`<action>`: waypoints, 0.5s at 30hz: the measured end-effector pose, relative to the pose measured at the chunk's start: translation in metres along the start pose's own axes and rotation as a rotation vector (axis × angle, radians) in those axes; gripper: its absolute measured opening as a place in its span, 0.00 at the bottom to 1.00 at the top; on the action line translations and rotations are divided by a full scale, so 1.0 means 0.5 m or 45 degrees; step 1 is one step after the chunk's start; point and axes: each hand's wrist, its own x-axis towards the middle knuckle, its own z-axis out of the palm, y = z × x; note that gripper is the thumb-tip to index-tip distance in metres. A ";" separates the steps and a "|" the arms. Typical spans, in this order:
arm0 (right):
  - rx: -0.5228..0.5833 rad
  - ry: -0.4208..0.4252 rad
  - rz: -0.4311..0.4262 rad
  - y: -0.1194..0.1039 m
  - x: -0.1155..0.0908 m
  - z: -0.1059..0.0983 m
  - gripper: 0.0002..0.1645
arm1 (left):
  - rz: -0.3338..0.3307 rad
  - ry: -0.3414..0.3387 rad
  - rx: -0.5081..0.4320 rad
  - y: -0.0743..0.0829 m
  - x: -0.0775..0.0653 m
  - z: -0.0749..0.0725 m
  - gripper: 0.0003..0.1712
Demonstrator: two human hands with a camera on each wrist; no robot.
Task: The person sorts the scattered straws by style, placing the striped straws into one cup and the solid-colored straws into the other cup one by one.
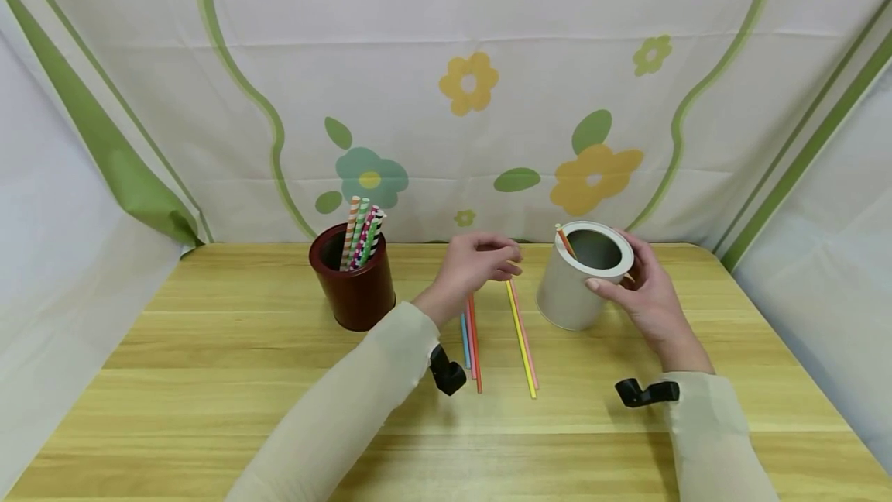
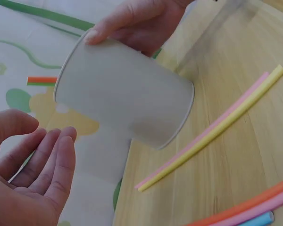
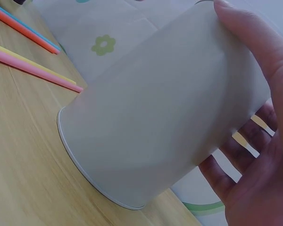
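Note:
My right hand (image 1: pixel 651 297) holds a white can (image 1: pixel 567 297) by its right side, the thumb near the rim and the fingers curved behind it. The can stands on the table, and an orange straw (image 1: pixel 565 241) leans out of it; a green edge (image 2: pixel 41 84) shows beside it in the left wrist view. My left hand (image 1: pixel 477 266) hovers left of the can, its fingers loosely bent and nothing between thumb and fingers. Below that hand lie a yellow straw (image 1: pixel 523 339) and a pink straw (image 1: pixel 527 344) side by side.
Left of these lie an orange-red straw (image 1: pixel 476 351), another pink straw (image 2: pixel 266 205) and a blue straw (image 1: pixel 464 341). A dark red can (image 1: pixel 355 300) at the left holds several patterned straws (image 1: pixel 360 235). A flowered curtain (image 1: pixel 418 99) hangs behind the wooden table (image 1: pixel 209 378).

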 end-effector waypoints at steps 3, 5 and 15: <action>-0.016 0.001 0.001 0.000 0.000 0.000 0.50 | 0.003 0.017 -0.011 -0.010 -0.007 -0.019 0.09; -0.017 0.003 -0.002 0.000 0.001 0.000 0.50 | 0.001 0.041 0.014 -0.018 -0.011 -0.031 0.09; 0.000 0.012 0.015 0.000 -0.001 0.000 0.51 | -0.086 0.301 0.185 -0.061 -0.018 -0.075 0.10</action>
